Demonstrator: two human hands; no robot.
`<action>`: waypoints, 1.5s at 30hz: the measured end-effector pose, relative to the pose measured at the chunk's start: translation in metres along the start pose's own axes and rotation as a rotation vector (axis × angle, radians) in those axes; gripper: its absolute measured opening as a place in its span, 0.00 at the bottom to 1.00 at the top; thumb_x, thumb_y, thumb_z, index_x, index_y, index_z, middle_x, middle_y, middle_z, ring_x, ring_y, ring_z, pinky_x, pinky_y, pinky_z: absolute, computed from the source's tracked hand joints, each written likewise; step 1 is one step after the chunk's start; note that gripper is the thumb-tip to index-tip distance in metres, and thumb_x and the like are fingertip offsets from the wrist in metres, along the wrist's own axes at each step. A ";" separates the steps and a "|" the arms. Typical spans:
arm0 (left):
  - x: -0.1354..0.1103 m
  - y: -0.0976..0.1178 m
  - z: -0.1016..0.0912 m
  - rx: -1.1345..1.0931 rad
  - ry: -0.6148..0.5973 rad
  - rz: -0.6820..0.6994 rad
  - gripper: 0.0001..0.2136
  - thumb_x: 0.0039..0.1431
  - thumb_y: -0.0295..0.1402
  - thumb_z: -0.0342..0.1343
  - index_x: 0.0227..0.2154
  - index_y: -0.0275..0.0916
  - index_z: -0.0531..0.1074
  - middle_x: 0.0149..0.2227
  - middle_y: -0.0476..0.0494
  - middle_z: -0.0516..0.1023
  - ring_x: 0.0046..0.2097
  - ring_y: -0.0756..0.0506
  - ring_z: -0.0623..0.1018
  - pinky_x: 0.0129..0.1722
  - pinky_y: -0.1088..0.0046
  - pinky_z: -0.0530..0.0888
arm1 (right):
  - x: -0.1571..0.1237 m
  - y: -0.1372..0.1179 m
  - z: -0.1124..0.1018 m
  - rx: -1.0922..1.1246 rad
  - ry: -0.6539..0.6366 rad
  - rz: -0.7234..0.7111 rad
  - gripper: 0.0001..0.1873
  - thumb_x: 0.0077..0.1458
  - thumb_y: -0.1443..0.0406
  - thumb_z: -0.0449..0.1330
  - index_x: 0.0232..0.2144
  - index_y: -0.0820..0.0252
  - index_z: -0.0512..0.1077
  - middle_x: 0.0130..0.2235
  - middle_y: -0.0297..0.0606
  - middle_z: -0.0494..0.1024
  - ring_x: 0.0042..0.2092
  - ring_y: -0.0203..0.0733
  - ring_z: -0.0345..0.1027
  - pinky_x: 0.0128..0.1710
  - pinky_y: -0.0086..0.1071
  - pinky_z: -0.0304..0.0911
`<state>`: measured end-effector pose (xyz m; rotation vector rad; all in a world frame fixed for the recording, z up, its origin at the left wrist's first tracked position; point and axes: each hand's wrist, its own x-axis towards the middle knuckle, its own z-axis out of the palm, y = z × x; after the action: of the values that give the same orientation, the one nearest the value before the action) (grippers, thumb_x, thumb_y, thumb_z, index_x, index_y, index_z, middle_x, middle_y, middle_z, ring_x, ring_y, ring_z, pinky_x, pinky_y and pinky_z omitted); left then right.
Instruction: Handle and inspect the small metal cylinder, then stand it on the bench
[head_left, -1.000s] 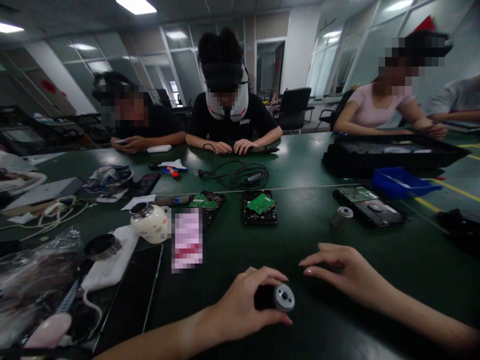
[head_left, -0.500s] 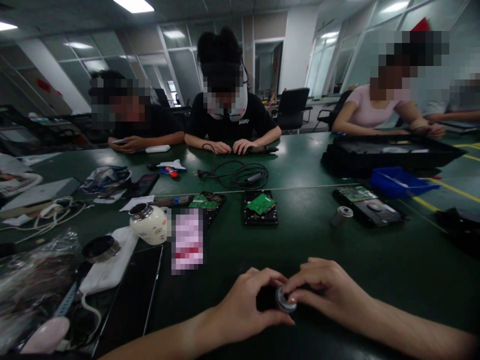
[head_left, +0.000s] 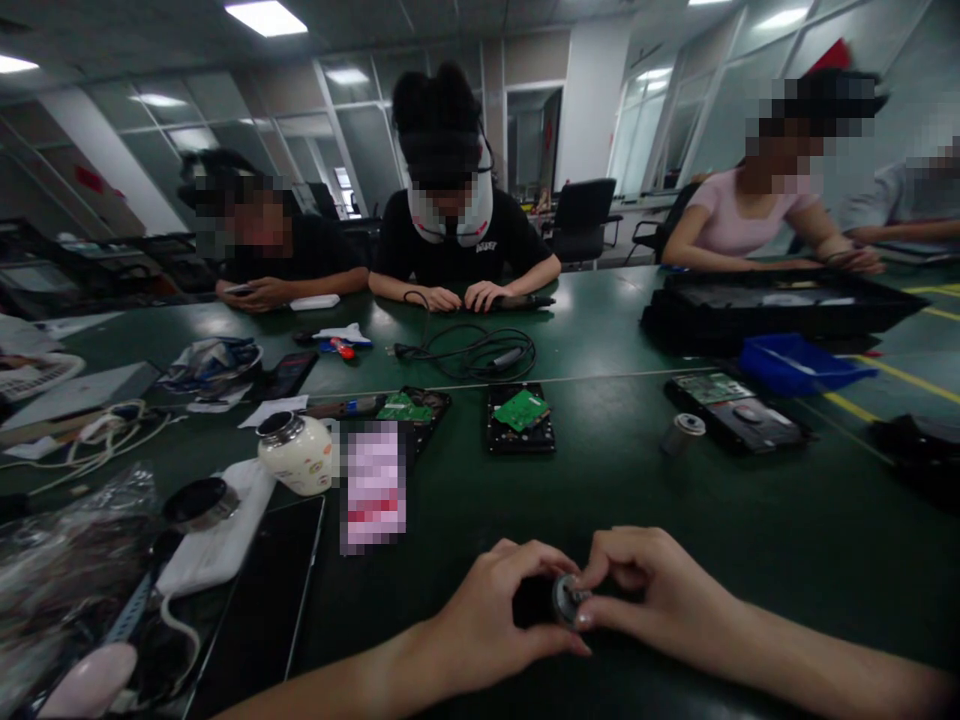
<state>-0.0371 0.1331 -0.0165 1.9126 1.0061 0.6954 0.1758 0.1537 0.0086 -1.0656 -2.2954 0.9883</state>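
Note:
Close in front of me, a small round grey metal cylinder (head_left: pixel 564 602) is tilted with its open-looking end toward my right hand. My left hand (head_left: pixel 491 612) curls around it, thumb below and fingers above. The thumb and forefinger of my right hand (head_left: pixel 649 590) pinch at the end face, on a small part too hidden to name. A similar metal cylinder (head_left: pixel 684 434) stands on the green table beyond my right hand. Beside that lies a hard drive (head_left: pixel 739 412) with its board showing. Another hard drive (head_left: pixel 521 440) has a loose green circuit board (head_left: pixel 523 408) on top.
To the left are a cream jar (head_left: pixel 300 455), a dark tablet (head_left: pixel 259 600), a black lid (head_left: pixel 201 502) and crumpled plastic (head_left: pixel 82 560). A black cable (head_left: pixel 480 350) lies coiled across the table. A blue tray (head_left: pixel 799 365) and a black bin (head_left: pixel 780 305) are at right. Several people sit opposite.
My right fingers have shifted slightly at the cylinder's end, the forefinger now more bent. The cylinder has turned a little in my left hand, which stays nearly in place.

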 end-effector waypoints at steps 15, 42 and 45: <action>0.001 0.002 -0.001 -0.003 -0.024 -0.015 0.22 0.46 0.40 0.69 0.44 0.43 0.73 0.42 0.49 0.78 0.43 0.44 0.75 0.43 0.69 0.69 | 0.009 -0.008 -0.003 -0.008 -0.080 0.017 0.12 0.52 0.54 0.64 0.34 0.53 0.79 0.21 0.27 0.67 0.22 0.31 0.52 0.23 0.26 0.49; 0.001 0.006 -0.003 -0.026 -0.017 -0.024 0.21 0.45 0.39 0.70 0.43 0.44 0.72 0.41 0.53 0.78 0.43 0.46 0.75 0.44 0.71 0.67 | -0.008 0.081 -0.030 -0.393 0.120 0.012 0.14 0.57 0.53 0.59 0.39 0.53 0.77 0.29 0.33 0.77 0.26 0.35 0.65 0.30 0.29 0.58; 0.001 0.006 -0.003 -0.019 -0.019 -0.031 0.21 0.45 0.39 0.70 0.43 0.44 0.72 0.42 0.52 0.78 0.44 0.46 0.75 0.44 0.71 0.68 | -0.008 0.083 -0.030 -0.375 0.126 -0.013 0.14 0.57 0.53 0.60 0.39 0.52 0.78 0.27 0.32 0.76 0.26 0.35 0.65 0.30 0.30 0.58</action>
<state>-0.0368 0.1337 -0.0096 1.8798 1.0122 0.6654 0.2391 0.1973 -0.0344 -1.2143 -2.4331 0.4766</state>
